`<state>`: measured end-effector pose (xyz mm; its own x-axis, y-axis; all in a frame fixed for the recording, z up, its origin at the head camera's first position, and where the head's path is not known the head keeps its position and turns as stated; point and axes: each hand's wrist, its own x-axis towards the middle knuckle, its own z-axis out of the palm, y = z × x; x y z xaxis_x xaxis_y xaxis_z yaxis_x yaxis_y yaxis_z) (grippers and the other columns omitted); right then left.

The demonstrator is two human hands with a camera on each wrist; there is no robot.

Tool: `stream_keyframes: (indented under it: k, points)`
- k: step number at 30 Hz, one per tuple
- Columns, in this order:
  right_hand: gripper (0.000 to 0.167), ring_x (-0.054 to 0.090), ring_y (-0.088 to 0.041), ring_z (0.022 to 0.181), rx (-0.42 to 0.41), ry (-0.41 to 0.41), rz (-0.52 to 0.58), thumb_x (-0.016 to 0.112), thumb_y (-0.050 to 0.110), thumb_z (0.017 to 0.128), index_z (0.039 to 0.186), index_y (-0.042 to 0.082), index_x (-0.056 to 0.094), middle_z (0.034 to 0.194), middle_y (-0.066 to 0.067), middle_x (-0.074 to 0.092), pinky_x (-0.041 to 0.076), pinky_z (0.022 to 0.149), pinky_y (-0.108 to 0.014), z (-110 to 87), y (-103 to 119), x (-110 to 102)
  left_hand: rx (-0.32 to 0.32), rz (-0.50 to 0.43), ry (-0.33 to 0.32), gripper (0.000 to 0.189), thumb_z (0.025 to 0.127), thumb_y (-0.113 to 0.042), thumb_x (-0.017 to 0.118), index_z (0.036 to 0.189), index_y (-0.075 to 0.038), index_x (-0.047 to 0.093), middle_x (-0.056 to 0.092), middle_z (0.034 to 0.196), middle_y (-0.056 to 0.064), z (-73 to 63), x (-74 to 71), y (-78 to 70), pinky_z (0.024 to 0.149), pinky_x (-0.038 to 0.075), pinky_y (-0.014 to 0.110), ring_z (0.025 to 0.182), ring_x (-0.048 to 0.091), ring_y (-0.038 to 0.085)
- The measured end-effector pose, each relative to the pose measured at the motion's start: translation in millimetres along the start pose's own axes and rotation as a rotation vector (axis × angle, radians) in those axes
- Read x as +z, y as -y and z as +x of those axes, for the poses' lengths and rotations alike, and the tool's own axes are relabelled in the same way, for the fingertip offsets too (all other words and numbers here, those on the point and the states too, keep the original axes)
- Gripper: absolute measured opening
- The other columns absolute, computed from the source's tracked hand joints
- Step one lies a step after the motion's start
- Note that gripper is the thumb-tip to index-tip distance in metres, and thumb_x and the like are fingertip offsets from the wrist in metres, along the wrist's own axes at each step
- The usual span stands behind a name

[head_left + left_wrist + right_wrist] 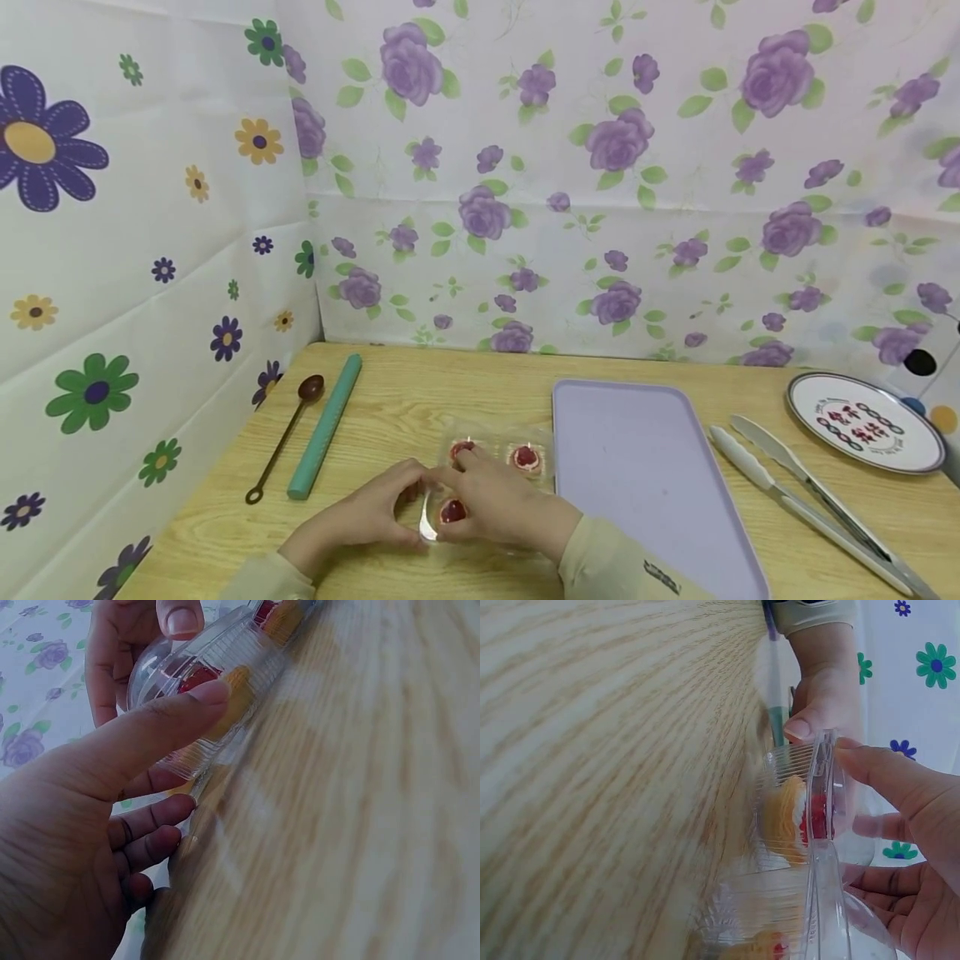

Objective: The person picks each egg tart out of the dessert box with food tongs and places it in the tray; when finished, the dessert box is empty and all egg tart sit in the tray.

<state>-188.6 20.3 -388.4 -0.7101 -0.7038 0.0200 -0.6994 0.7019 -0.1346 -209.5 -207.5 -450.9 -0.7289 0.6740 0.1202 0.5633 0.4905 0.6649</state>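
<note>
A clear plastic dessert box (486,432) lies on the table, with small tarts (527,457) inside, each a yellow shell with white cream and a red topping. At its near left corner my left hand (367,508) grips the side; in the left wrist view the thumb presses the ribbed wall and the fingers curl beside it. My right hand (502,496) reaches over the box and holds it across a rounded lid dome, thumb at the rim in the right wrist view. One tart (787,817) sits under this hold. The right hand hides part of the box.
Right of the box lies a lilac tray (637,475), close to its edge. Beyond are tongs (810,500) and a white plate (862,421) with red lettering. To the left rest a brown long-handled spoon (288,433) and a teal stick (326,429). Flowered cloth walls stand behind and left.
</note>
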Motion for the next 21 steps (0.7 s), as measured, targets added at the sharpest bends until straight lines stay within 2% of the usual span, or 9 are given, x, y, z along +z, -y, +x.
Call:
stream_keyframes:
  k: [7,14,21]
  points:
    - [0.070,0.052,-0.011,0.105,-0.030,-0.038,-0.012,0.068,0.055,0.081,0.140,0.022,0.049,0.116,-0.001,0.055,0.053,0.080,-0.023,-0.5,0,-2,-0.016,0.023,0.006,0.054,0.071,-0.046,0.081,0.112,-0.022,0.055,0.046,0.095,-0.010,0.7,0.7,0.2,0.076,0.040,0.019,0.089,0.044,0.006]
    - [0.070,0.053,-0.014,0.112,0.017,-0.013,0.059,0.069,0.055,0.081,0.143,0.034,0.044,0.129,-0.004,0.053,0.054,0.076,-0.026,-6.9,-2,-9,-0.046,-0.004,0.043,0.062,0.073,-0.042,0.081,0.124,-0.019,0.054,0.048,0.101,-0.007,1.2,-4.5,-5.7,0.080,0.042,0.021,0.093,0.045,0.007]
    - [0.069,0.049,-0.006,0.088,0.035,-0.042,0.106,0.068,0.055,0.080,0.142,0.033,0.045,0.116,-0.001,0.054,0.050,0.069,-0.021,-16.8,-10,-17,0.000,-0.012,0.070,0.071,0.072,-0.041,0.082,0.129,-0.014,0.049,0.051,0.112,-0.001,0.3,-9.7,-7.2,0.086,0.044,0.023,0.099,0.047,0.009]
